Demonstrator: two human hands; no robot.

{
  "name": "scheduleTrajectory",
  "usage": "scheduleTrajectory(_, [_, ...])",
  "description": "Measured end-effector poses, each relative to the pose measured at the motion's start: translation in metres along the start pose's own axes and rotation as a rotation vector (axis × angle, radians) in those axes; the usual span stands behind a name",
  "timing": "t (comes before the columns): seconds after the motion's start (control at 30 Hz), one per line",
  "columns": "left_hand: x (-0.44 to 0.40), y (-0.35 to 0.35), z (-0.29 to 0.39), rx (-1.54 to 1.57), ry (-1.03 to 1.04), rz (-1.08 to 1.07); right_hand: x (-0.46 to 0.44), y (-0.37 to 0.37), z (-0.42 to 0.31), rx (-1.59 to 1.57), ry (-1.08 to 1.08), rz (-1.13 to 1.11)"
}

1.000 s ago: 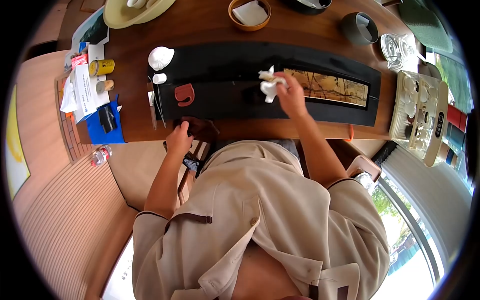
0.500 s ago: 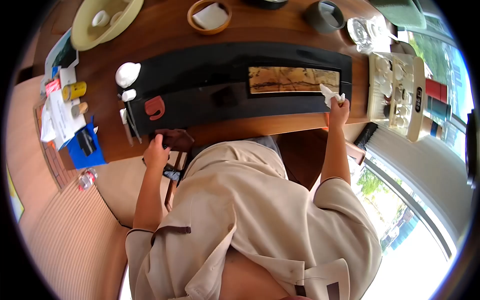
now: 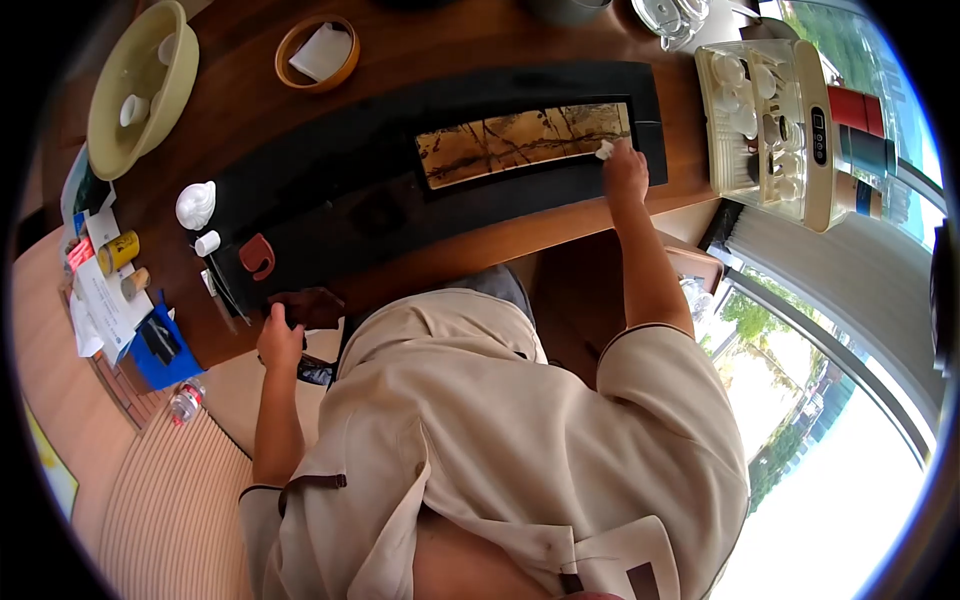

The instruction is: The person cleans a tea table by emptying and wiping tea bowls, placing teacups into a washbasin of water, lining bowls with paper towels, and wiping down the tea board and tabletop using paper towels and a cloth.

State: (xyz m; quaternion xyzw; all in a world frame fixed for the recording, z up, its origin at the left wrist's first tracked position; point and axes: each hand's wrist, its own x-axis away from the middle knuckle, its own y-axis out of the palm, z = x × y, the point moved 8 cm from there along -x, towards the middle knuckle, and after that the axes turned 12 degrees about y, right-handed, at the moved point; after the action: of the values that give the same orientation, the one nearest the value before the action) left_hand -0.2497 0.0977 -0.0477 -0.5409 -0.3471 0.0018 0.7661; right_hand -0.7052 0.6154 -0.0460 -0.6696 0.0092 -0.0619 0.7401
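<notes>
My right hand (image 3: 626, 174) is closed on a crumpled white tissue (image 3: 605, 149). It rests at the right end of a patterned golden-brown panel (image 3: 520, 145), set into a long black tray (image 3: 330, 190). My left hand (image 3: 281, 338) is at the table's front edge with its fingers curled around something dark that I cannot make out. A dark brown, cloth-like piece (image 3: 318, 306) lies just beside those fingers. Near it on the tray's left end is a red, hook-shaped piece (image 3: 257, 257). Slim tools (image 3: 222, 290) and a small white cup (image 3: 207, 243) are further left.
A cream basin (image 3: 182, 90) with small white cups stands far left, near a round wooden bowl (image 3: 290, 75). On the right is a clear-lidded cup cabinet (image 3: 712, 150). A yellow can (image 3: 118, 252), papers and a blue packet (image 3: 180, 365) crowd the left edge.
The view has shifted and turned. My right hand has moved with the tissue from the tray's front rim onto the panel's right end. My left hand stays at the table edge.
</notes>
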Motion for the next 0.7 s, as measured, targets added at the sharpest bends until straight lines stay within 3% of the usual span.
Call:
scheduleTrajectory(0.07, [-0.002, -0.001, 0.002, 0.007, -0.005, 0.013, 0.025, -0.006, -0.041, 0.099, -0.258, -0.031])
scheduleTrajectory(0.23, [-0.001, -0.002, 0.0, 0.021, -0.011, 0.02, 0.077, -0.015, -0.115, 0.037, -0.271, -0.116])
scheduleTrajectory(0.5, [0.001, 0.003, -0.011, 0.049, 0.031, 0.055, 0.163, -0.033, -0.233, 0.008, -0.529, -0.245])
scheduleTrajectory(0.63, [0.001, 0.006, -0.015, 0.081, 0.048, 0.077, 0.201, -0.033, -0.281, -0.186, -0.55, -0.381])
scheduleTrajectory(0.7, [0.0, 0.003, -0.014, 0.086, 0.04, 0.058, 0.193, -0.031, -0.277, -0.292, -0.279, -0.411])
